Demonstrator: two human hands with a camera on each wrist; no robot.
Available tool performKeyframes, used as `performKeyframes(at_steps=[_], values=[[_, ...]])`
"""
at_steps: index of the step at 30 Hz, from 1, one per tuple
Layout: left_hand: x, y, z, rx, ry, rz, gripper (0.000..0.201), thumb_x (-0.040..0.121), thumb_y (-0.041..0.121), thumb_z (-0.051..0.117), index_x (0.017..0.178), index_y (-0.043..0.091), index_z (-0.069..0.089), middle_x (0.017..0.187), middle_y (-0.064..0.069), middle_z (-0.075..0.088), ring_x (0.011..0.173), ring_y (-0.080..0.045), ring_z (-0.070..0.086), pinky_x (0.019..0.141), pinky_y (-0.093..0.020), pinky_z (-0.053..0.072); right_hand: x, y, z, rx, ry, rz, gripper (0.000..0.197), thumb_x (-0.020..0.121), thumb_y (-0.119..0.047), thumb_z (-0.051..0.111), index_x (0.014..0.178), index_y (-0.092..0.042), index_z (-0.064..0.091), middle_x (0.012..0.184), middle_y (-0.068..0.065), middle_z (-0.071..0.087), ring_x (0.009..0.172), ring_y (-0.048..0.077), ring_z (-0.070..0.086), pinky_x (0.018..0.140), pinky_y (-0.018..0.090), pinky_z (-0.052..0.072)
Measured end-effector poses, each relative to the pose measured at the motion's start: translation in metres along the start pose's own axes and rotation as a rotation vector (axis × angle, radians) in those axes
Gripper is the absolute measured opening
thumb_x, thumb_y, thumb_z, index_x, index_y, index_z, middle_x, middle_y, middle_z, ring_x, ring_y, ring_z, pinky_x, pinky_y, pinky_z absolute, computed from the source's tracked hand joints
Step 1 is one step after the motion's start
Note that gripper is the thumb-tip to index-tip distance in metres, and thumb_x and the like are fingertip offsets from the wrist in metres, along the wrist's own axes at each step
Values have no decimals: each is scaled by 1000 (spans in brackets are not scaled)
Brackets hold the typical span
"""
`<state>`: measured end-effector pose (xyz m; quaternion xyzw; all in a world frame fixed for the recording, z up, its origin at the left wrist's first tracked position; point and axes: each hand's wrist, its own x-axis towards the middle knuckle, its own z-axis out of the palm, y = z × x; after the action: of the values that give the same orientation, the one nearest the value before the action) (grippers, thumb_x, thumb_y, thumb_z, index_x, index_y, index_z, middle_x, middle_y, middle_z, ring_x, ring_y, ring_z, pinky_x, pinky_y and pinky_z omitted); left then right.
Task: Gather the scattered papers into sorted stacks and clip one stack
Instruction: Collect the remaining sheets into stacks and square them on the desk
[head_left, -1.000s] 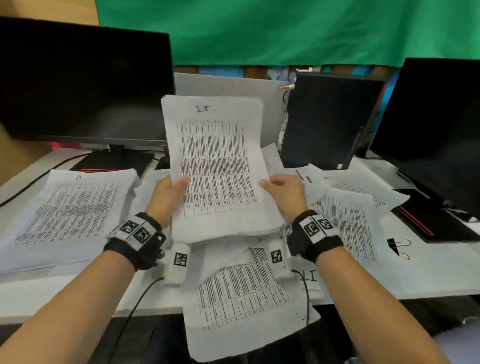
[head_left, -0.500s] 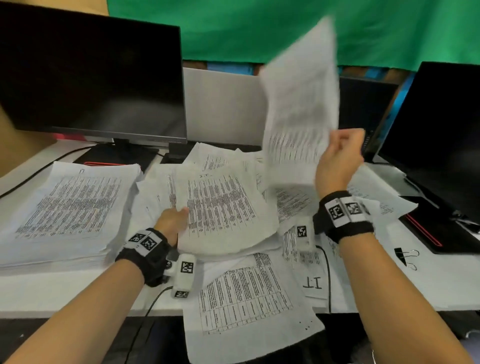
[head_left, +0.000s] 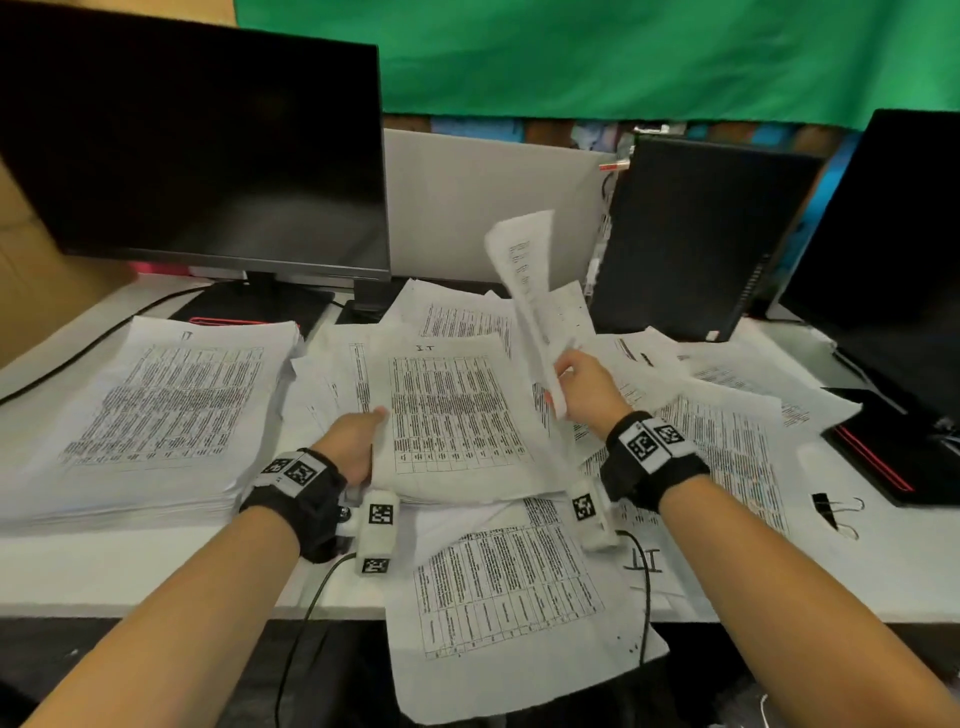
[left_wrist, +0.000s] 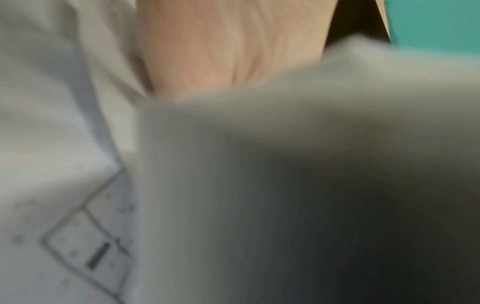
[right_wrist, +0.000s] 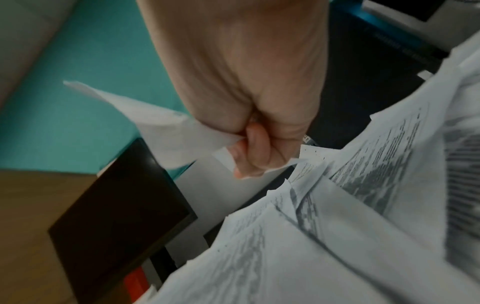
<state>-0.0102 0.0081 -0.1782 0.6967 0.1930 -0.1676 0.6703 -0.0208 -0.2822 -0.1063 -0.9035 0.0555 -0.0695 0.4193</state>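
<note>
My left hand (head_left: 358, 441) grips the left edge of a thin bundle of printed sheets (head_left: 457, 415) headed "IT", held just above the loose papers at the desk's middle. My right hand (head_left: 582, 384) pinches the bottom edge of a single sheet (head_left: 524, 280) that stands almost edge-on over the bundle's right side; in the right wrist view its fingers (right_wrist: 254, 148) curl round that sheet (right_wrist: 161, 127). A tall neat stack (head_left: 156, 415) lies at the left. A black binder clip (head_left: 831, 512) rests at the right. The left wrist view is blurred, showing only the hand (left_wrist: 228, 45) and paper (left_wrist: 259, 164).
Loose printed sheets (head_left: 727, 447) cover the desk's middle and right; one sheet (head_left: 509, 603) hangs over the front edge. A dark monitor (head_left: 197, 140) stands at the back left, a black computer case (head_left: 696, 234) behind, another monitor (head_left: 893, 260) at the right.
One second ago both hands held the bundle upright. The right hand then lifted one sheet high to the right and has now brought it down beside the bundle, which the left hand lowered.
</note>
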Motion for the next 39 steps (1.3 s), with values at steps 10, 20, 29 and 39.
performKeyframes(at_steps=[10, 20, 29, 39], values=[[-28, 10, 10, -207, -37, 51, 44, 103, 31, 37, 122, -4, 55, 121, -17, 62, 109, -34, 59, 93, -45, 48, -11, -1, 6, -301, -194, -56, 12, 99, -4, 45, 92, -9, 53, 81, -4, 55, 66, 1, 50, 53, 18, 34], [-35, 12, 21, 0, -13, 249, 32, 97, 6, 48, 129, 2, 51, 114, -13, 64, 105, -30, 61, 93, -44, 49, -18, -10, 9, -515, -355, 42, 22, 100, -23, 50, 113, -5, 52, 107, 9, 55, 95, 23, 53, 73, 28, 44], [-119, 87, 32, -46, -63, 965, 26, 97, 16, 48, 116, 34, 50, 114, 11, 63, 102, -3, 64, 84, -25, 55, -40, -64, -41, 833, -252, -89, 37, 96, -14, 60, 132, -10, 57, 126, 8, 68, 115, 23, 66, 98, 41, 53], [-93, 62, 21, 213, -258, 594, 38, 89, 25, 63, 125, 27, 53, 122, 10, 62, 121, -14, 55, 106, -40, 40, -62, -35, 0, 530, -354, 13, 41, 77, -30, 80, 114, -24, 64, 112, -5, 72, 105, 13, 68, 104, 45, 48]])
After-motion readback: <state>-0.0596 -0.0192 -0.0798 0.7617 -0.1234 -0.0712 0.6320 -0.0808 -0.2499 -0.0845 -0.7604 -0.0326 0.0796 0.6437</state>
